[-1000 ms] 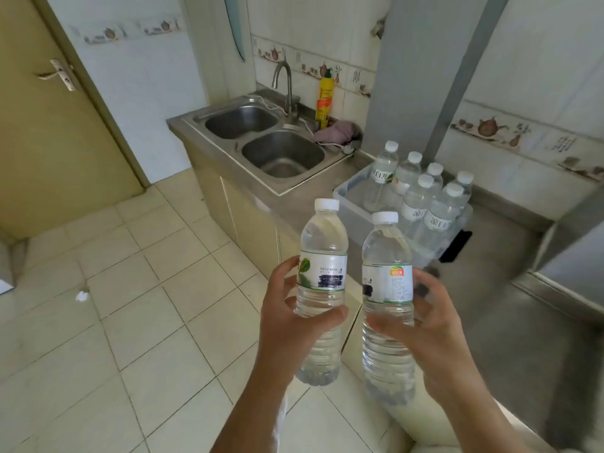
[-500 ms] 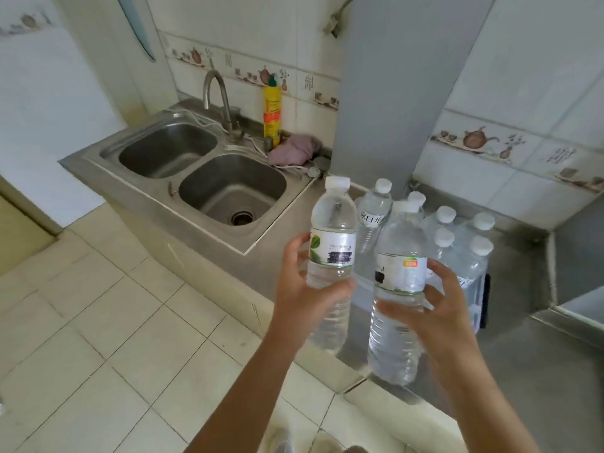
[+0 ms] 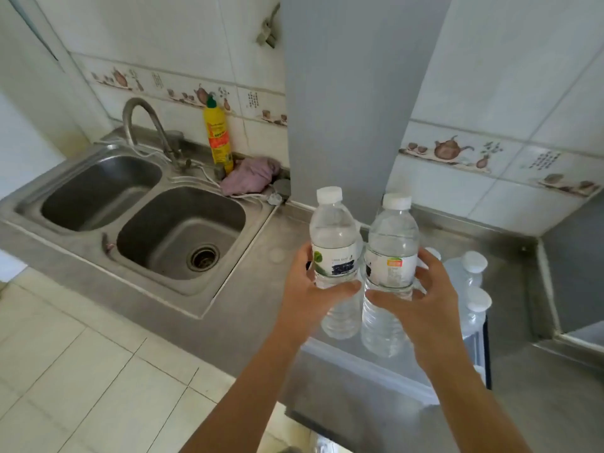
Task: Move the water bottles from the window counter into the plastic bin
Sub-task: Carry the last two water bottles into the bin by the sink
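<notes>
Two bottles upright, side by side over bin (image 3: pixel 369 354): L hand (image 3: pixel 313 292) grip round green-label bottle (image 3: pixel 335 253), R hand (image 3: pixel 421 299) round orange-label bottle (image 3: pixel 390 256). Sink (image 3: pixel 143 217) at 9 o'clock.

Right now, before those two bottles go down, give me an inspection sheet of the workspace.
Surface: steel counter, bare beside the sink.
Job's things: clear plastic bin on the counter, capped bottles upright inside.
Clutter: yellow detergent bottle, pink cloth behind the sink.
Hands: left hand grips green-label bottle; right hand grips orange-label bottle, both above the bin.
Cables: white cord by the tap.
Surroundings: tiled wall, tiled floor.
</notes>
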The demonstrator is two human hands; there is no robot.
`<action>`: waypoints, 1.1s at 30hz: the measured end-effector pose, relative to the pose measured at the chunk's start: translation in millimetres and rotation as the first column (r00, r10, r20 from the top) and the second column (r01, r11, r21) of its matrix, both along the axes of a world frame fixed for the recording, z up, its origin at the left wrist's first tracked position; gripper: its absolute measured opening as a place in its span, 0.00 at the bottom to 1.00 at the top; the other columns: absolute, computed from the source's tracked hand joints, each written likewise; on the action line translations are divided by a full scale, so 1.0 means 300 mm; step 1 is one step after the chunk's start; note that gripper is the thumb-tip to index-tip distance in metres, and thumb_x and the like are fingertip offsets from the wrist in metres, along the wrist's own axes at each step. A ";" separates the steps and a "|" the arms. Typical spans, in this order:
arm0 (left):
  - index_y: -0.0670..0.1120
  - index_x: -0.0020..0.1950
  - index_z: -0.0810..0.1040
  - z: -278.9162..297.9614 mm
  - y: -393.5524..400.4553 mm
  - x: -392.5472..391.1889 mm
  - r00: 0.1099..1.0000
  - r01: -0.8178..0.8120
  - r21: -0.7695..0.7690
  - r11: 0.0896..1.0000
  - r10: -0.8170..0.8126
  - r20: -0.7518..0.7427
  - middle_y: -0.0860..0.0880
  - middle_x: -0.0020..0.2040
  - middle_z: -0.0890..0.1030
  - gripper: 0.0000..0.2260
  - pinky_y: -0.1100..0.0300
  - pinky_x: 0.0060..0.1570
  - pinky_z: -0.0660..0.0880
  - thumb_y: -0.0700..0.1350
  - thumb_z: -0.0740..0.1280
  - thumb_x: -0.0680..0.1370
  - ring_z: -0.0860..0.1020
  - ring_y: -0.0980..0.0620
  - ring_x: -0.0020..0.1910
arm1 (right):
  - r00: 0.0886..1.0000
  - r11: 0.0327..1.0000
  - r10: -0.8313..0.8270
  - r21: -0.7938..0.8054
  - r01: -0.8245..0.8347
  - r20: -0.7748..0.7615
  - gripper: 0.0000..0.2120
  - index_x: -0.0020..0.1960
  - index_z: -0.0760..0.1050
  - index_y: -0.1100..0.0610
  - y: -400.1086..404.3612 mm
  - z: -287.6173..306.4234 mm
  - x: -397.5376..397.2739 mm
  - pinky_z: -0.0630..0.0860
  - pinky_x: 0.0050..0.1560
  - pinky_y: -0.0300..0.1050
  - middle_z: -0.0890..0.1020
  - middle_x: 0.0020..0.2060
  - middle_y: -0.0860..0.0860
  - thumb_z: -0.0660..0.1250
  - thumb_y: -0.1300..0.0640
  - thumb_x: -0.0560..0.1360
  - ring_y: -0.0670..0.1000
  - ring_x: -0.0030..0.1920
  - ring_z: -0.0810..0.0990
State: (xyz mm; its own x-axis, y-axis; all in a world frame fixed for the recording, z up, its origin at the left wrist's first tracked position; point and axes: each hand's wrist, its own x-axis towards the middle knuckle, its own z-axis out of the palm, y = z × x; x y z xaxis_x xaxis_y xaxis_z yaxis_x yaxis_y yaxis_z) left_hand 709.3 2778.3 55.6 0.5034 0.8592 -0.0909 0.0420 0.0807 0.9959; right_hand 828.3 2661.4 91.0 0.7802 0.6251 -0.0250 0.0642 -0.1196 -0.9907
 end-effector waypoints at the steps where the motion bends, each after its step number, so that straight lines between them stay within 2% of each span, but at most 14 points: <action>1: 0.52 0.61 0.74 -0.009 0.010 0.014 1.000 -0.001 -0.002 1.000 0.001 -0.012 0.57 0.53 0.85 0.35 0.65 0.46 0.80 0.46 0.82 0.56 0.84 0.56 0.53 | 1.000 1.000 -0.006 -0.008 0.006 0.022 0.40 0.58 0.68 0.41 0.009 -0.008 0.005 0.72 0.35 0.23 0.76 0.48 0.35 0.82 0.65 0.56 0.26 0.42 0.77; 4: 0.53 0.61 0.74 -0.026 0.041 0.048 0.998 0.029 0.022 0.999 -0.028 -0.055 0.55 0.54 0.84 0.37 0.59 0.49 0.81 0.48 0.82 0.54 0.84 0.56 0.53 | 0.996 0.999 -0.034 -0.017 0.035 0.077 0.40 0.59 0.68 0.42 0.031 -0.038 0.006 0.73 0.40 0.23 0.76 0.50 0.36 0.83 0.64 0.55 0.27 0.46 0.76; 6: 0.56 0.60 0.75 -0.037 0.068 0.058 0.996 0.030 0.057 0.998 -0.025 -0.088 0.56 0.54 0.84 0.35 0.58 0.52 0.81 0.47 0.82 0.55 0.83 0.56 0.53 | 0.996 0.998 -0.052 -0.028 0.054 0.067 0.41 0.61 0.68 0.43 0.045 -0.061 0.006 0.75 0.43 0.28 0.77 0.52 0.36 0.83 0.64 0.55 0.32 0.50 0.78; 8: 0.63 0.56 0.76 -0.040 0.089 0.058 0.990 0.048 0.148 0.988 -0.027 -0.138 0.61 0.53 0.84 0.32 0.63 0.51 0.80 0.46 0.82 0.56 0.83 0.60 0.53 | 0.995 0.996 -0.068 -0.045 0.071 0.072 0.40 0.61 0.69 0.44 0.057 -0.081 0.006 0.74 0.46 0.32 0.79 0.51 0.36 0.83 0.64 0.56 0.37 0.51 0.79; 10: 0.69 0.53 0.76 -0.048 0.104 0.057 0.978 0.094 0.263 0.960 -0.040 -0.204 0.64 0.51 0.83 0.30 0.69 0.48 0.77 0.47 0.82 0.58 0.82 0.62 0.51 | 0.990 0.993 -0.078 -0.081 0.087 0.117 0.38 0.59 0.69 0.44 0.070 -0.099 0.005 0.73 0.45 0.33 0.79 0.48 0.36 0.82 0.64 0.56 0.39 0.49 0.79; 11: 0.69 0.53 0.76 -0.056 0.108 0.056 0.974 0.101 0.297 0.950 -0.033 -0.226 0.64 0.51 0.83 0.30 0.70 0.46 0.77 0.47 0.82 0.58 0.82 0.62 0.50 | 0.985 0.990 -0.077 -0.101 0.094 0.155 0.38 0.57 0.68 0.43 0.076 -0.107 0.000 0.71 0.43 0.31 0.79 0.47 0.36 0.82 0.63 0.56 0.38 0.48 0.79; 14: 0.59 0.55 0.76 -0.084 0.122 0.050 0.962 0.103 0.338 0.936 -0.007 -0.272 0.54 0.52 0.82 0.30 0.58 0.48 0.80 0.46 0.84 0.58 0.82 0.56 0.50 | 0.963 0.981 -0.089 -0.144 0.128 0.254 0.37 0.54 0.65 0.38 0.094 -0.136 -0.019 0.70 0.40 0.25 0.75 0.43 0.33 0.81 0.63 0.58 0.33 0.45 0.77; 16: 0.53 0.57 0.74 -0.106 0.135 0.042 0.955 0.133 0.384 0.914 -0.015 -0.297 0.51 0.53 0.80 0.32 0.52 0.50 0.81 0.44 0.85 0.58 0.81 0.53 0.51 | 0.948 0.977 -0.090 -0.157 0.144 0.306 0.37 0.52 0.64 0.35 0.109 -0.158 -0.033 0.67 0.43 0.20 0.74 0.43 0.32 0.80 0.65 0.59 0.27 0.48 0.73; 19: 0.60 0.56 0.71 -0.121 0.144 0.030 0.933 0.202 0.398 0.895 -0.052 -0.357 0.55 0.54 0.78 0.34 0.55 0.51 0.80 0.44 0.85 0.57 0.79 0.56 0.52 | 0.933 0.968 -0.079 -0.197 0.156 0.352 0.36 0.51 0.64 0.34 0.129 -0.191 -0.044 0.64 0.46 0.18 0.72 0.43 0.32 0.78 0.67 0.62 0.25 0.50 0.71; 21: 0.61 0.54 0.71 -0.122 0.149 0.027 0.919 0.243 0.434 0.868 -0.063 -0.389 0.58 0.52 0.78 0.35 0.58 0.50 0.78 0.46 0.86 0.55 0.78 0.57 0.50 | 0.928 0.959 -0.075 -0.229 0.167 0.364 0.33 0.51 0.63 0.36 0.137 -0.210 -0.048 0.64 0.45 0.17 0.72 0.43 0.33 0.77 0.66 0.63 0.28 0.50 0.72; 24: 0.45 0.53 0.79 -0.136 0.166 0.034 0.883 0.329 0.522 0.787 -0.059 -0.467 0.49 0.51 0.82 0.34 0.50 0.53 0.75 0.49 0.86 0.51 0.79 0.46 0.52 | 0.917 0.949 -0.070 -0.258 0.183 0.392 0.29 0.53 0.65 0.44 0.142 -0.225 -0.052 0.65 0.45 0.19 0.73 0.44 0.40 0.78 0.64 0.64 0.37 0.45 0.74; 26: 0.41 0.54 0.79 -0.147 0.175 0.029 0.863 0.368 0.519 0.771 -0.077 -0.498 0.47 0.52 0.82 0.35 0.49 0.53 0.74 0.49 0.86 0.51 0.79 0.43 0.52 | 0.912 0.953 -0.082 -0.235 0.189 0.402 0.29 0.54 0.67 0.46 0.142 -0.226 -0.053 0.65 0.47 0.20 0.75 0.46 0.44 0.79 0.64 0.63 0.40 0.45 0.75; 30: 0.46 0.63 0.74 -0.142 0.175 0.013 0.881 0.380 0.487 0.786 -0.147 -0.450 0.49 0.58 0.79 0.39 0.47 0.56 0.76 0.49 0.85 0.56 0.78 0.47 0.57 | 0.915 0.965 -0.106 -0.180 0.188 0.389 0.34 0.60 0.70 0.49 0.138 -0.204 -0.063 0.64 0.52 0.20 0.75 0.53 0.43 0.82 0.63 0.60 0.42 0.51 0.73; 33: 0.50 0.66 0.71 -0.106 0.181 0.011 0.912 0.374 0.547 0.749 -0.192 -0.362 0.52 0.60 0.78 0.38 0.53 0.54 0.77 0.53 0.83 0.60 0.78 0.51 0.57 | 0.885 0.958 -0.130 -0.173 0.229 0.448 0.35 0.63 0.71 0.53 0.129 -0.178 -0.077 0.64 0.53 0.21 0.74 0.56 0.44 0.82 0.61 0.61 0.43 0.55 0.72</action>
State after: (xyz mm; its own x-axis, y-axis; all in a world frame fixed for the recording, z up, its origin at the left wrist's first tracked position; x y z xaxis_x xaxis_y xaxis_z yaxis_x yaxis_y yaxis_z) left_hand 712.5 2832.4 23.8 0.7658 0.6045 0.2193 0.2340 -0.5796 0.7806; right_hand 805.2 2700.1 37.5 0.8431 0.4909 0.2195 0.4322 -0.3757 -0.8198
